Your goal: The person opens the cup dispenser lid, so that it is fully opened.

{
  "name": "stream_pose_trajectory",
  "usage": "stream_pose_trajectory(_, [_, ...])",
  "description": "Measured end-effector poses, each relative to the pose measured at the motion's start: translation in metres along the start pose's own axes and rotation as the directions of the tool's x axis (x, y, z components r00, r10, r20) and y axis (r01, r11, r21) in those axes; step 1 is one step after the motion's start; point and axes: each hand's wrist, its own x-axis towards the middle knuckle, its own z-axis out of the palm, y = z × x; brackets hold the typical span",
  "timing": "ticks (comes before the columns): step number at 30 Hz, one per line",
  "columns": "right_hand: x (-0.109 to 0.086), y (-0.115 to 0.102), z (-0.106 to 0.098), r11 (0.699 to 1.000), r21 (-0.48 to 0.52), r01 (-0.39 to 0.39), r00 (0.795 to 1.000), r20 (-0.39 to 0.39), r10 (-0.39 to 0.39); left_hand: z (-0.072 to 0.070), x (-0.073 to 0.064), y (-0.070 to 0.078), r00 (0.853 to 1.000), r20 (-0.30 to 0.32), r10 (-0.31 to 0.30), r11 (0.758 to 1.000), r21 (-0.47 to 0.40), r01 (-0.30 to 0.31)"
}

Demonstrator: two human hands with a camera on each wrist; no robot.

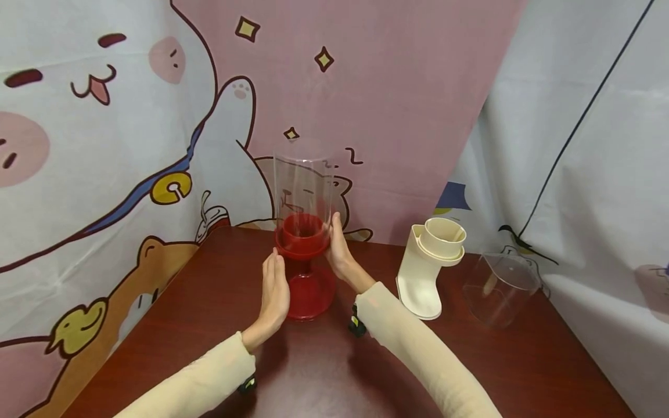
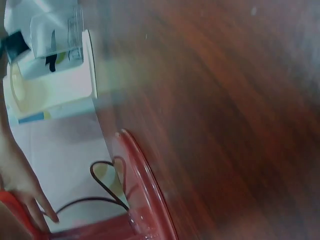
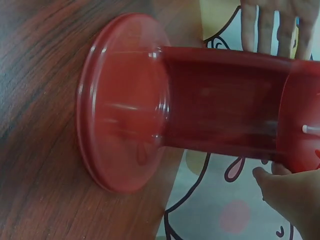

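Observation:
A glossy red pedestal stand (image 1: 308, 293) with a wide round foot stands upright on the table, and a clear cylinder (image 1: 304, 186) sits upright in its red cupped top. My left hand (image 1: 274, 293) is raised along the left side of that cup, fingers straight, tips at its rim. On the other side my right hand (image 1: 340, 249) lies against the cup with straight fingers. The right wrist view shows the red stand (image 3: 125, 105) close up, with straight fingers (image 3: 275, 27) beside its column.
On the dark wood table (image 1: 209, 302), a cream spouted piece (image 1: 425, 273) with a round collar stands to the right. Beyond it is a clear open container (image 1: 499, 290). A printed cartoon cloth (image 1: 397, 116) hangs behind the table and along its sides.

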Motion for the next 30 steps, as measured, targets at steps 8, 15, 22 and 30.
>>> stream_pose_trajectory(8, [-0.006,-0.002,-0.008,1.000,0.006,-0.001,1.000,0.005,0.001,0.014,-0.027,0.005,0.990,-0.107,0.088,0.996,0.028,-0.085])
stream_pose_trajectory(15, [-0.011,-0.003,-0.006,0.999,-0.049,0.016,1.000,0.000,-0.016,-0.005,0.009,0.007,0.976,-0.208,0.072,0.995,-0.060,-0.086])
stream_pose_trajectory(22, [-0.029,-0.003,0.006,0.980,-0.132,0.152,0.971,-0.165,-0.173,-0.022,0.072,0.004,1.000,-0.012,0.009,0.969,-0.246,-0.011])
stream_pose_trajectory(30, [-0.034,-0.002,0.014,0.980,-0.150,0.130,0.976,-0.154,-0.153,-0.013,0.075,-0.006,0.954,0.283,-0.100,0.928,-0.320,0.192])
